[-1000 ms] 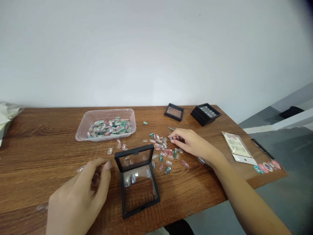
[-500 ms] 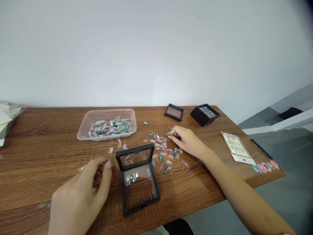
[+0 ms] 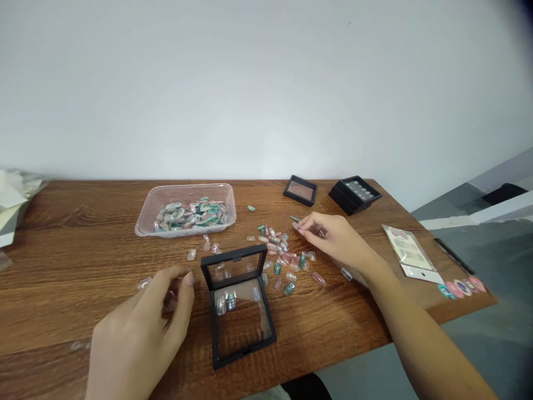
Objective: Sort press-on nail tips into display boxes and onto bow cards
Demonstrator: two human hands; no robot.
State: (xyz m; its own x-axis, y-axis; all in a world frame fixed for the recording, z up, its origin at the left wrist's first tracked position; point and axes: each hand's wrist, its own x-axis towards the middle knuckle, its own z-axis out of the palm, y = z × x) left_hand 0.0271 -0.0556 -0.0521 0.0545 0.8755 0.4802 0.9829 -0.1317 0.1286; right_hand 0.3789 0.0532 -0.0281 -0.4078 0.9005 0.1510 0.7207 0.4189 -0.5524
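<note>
On the wooden worktop [image 3: 62,289], my left hand [image 3: 137,339] curls in a narrow grip just beside one clear false nail [image 3: 144,283]; I cannot tell if it holds anything. Behind it sits one clear plastic tray [image 3: 141,222], heaped with glossy pink-and-green false nails. Next comes an open, black-framed display case [image 3: 215,333], its clear lid raised, with several nails inside. Dozens of loose nails [image 3: 275,244] lie scattered to its right. My right hand [image 3: 333,239] pinches narrowly at their far edge, though I cannot tell whether it has one. Beyond lie a flat black case [image 3: 300,190], a thicker black case [image 3: 355,194], one plastic packet [image 3: 406,250] and about five round stickers [image 3: 458,289].
</note>
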